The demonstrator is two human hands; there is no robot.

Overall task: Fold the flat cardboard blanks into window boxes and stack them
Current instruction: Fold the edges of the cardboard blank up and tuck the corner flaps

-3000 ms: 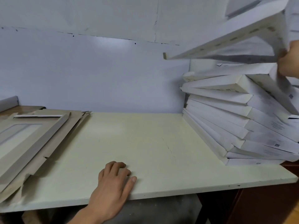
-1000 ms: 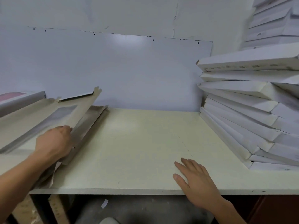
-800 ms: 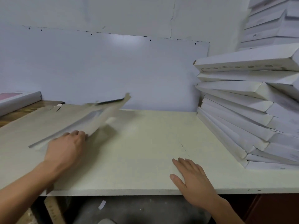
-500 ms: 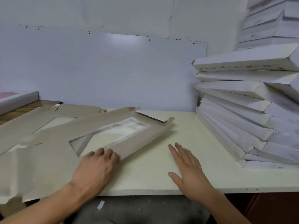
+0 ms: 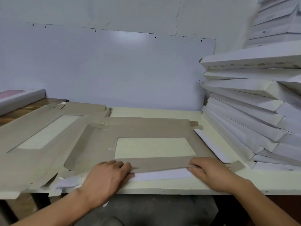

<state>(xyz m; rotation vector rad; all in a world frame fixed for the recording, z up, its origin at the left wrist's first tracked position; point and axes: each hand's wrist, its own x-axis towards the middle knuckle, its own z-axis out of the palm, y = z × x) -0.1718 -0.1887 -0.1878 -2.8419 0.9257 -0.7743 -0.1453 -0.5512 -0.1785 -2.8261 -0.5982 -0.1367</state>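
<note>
Flat brown cardboard blank [image 5: 143, 129] lying brown side up on the pale table [image 5: 268, 181], directly in front, its rectangular window [image 5: 154, 147] cut through to the table top. Near edge of the blank lined up close to the table's front edge, with a narrow flap [image 5: 161, 174] there turned over to show its white face. Left hand [image 5: 107, 175] resting on the blank's near strip left of the window, fingers curled over the edge of the white flap, thumb hidden underneath so the exact grip cannot be told. Right hand [image 5: 210, 172] at the near strip right of the window, fingertips bent down and pinching the end of the same white flap. Another white-faced flap [image 5: 211, 145] angled up along the blank's right side, two small brown tabs [image 5: 196, 125] at its far right corner.

Left of the blank, partly under it, a pile of more flat blanks [image 5: 32, 141] with a window showing, overhanging the table's front edge. Right of the blank, just beside it, a leaning stack of folded white boxes [image 5: 254, 111], fanned and tilted, reaching to the frame's edge. Further white boxes [image 5: 276, 22] higher up behind that stack. Beyond the blank, a pale blue-white wall panel [image 5: 105, 69]. Far left of the blank, a wooden surface [image 5: 24, 108] carrying a white-framed item with a pinkish face [image 5: 16, 97].
</note>
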